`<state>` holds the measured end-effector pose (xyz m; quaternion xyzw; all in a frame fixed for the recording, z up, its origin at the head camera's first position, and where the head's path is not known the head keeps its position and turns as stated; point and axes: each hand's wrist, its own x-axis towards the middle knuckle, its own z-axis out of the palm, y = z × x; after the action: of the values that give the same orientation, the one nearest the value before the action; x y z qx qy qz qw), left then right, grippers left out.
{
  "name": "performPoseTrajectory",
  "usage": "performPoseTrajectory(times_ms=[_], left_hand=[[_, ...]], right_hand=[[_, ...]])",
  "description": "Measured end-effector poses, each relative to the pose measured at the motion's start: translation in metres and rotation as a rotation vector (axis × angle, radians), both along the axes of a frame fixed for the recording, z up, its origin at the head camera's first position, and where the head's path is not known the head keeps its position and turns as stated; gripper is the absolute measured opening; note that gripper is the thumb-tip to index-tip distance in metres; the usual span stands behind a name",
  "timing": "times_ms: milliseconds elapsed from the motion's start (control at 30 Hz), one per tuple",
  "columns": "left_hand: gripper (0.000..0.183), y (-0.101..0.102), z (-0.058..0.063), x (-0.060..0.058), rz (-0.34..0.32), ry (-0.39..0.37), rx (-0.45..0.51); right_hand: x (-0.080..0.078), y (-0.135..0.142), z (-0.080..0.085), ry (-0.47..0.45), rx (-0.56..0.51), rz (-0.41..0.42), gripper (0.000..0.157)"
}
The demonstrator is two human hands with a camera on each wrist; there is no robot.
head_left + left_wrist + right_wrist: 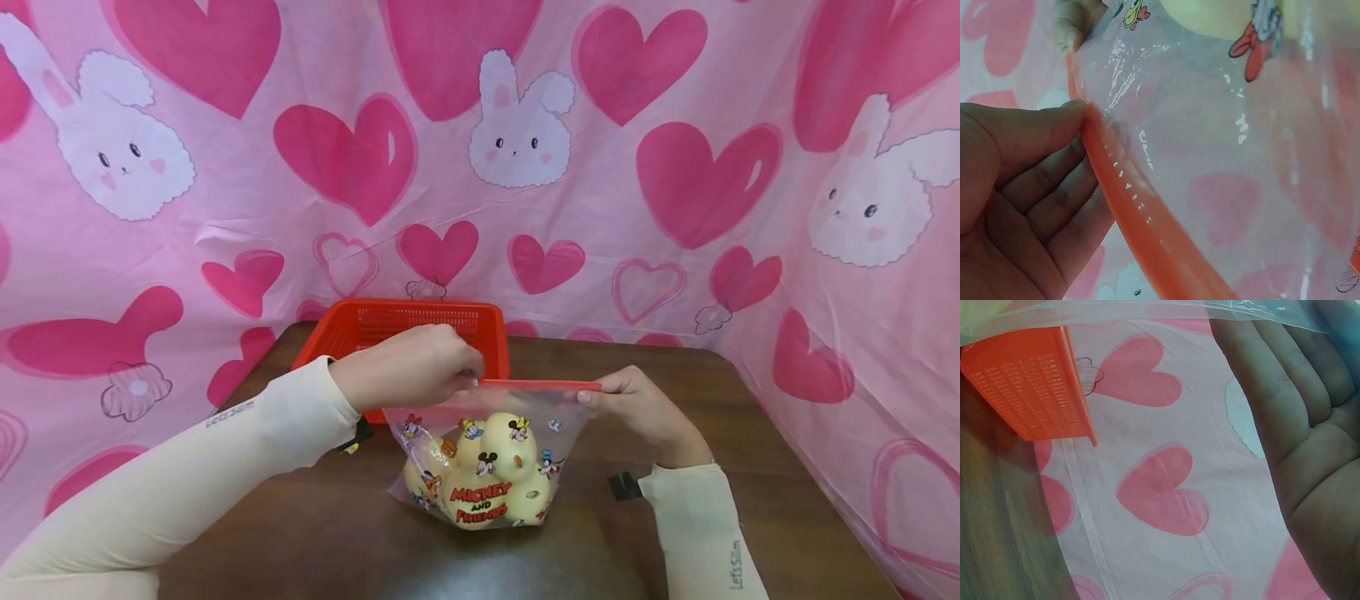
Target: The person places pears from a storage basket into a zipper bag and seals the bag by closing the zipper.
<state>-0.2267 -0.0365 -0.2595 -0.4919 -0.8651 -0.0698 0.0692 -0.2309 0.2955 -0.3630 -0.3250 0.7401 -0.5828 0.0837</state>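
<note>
A clear zip bag [480,454] with cartoon figures and a red strip along its top stands upright over the wooden table. Inside are several pale yellow rounded things [510,442], pear-like in shape; their kind is uncertain. My left hand [416,362] pinches the strip towards its left end. In the left wrist view, the left thumb [1035,134] presses on the red strip [1125,206] with the fingers behind it. At the right end, my right hand [641,408] pinches the strip between thumb and fingers. In the right wrist view, bag film [1147,312] covers the fingertips.
A red plastic basket [491,329] with perforated sides stands behind the bag, partly hidden by the left hand. Brown wooden table [750,500] extends around the bag. A pink cloth [600,208] with hearts and rabbits hangs behind and at the sides.
</note>
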Motion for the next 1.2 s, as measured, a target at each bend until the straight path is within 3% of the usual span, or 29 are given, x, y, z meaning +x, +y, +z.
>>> performPoseTrajectory(times_ms=[467, 900, 1200], left_hand=[[0.011, -0.011, -0.001, -0.002, -0.012, -0.003, 0.023], [0.014, -0.023, -0.001, -0.002, 0.023, -0.027, 0.038], [0.009, -0.031, -0.004, -0.002, 0.053, -0.036, 0.054]], right_hand=[[-0.002, 0.000, -0.001, 0.001, 0.003, -0.017, 0.017], [-0.003, 0.001, -0.001, 0.065, -0.007, 0.009, 0.019], [-0.005, 0.000, -0.003, 0.060, 0.006, 0.013, 0.018]])
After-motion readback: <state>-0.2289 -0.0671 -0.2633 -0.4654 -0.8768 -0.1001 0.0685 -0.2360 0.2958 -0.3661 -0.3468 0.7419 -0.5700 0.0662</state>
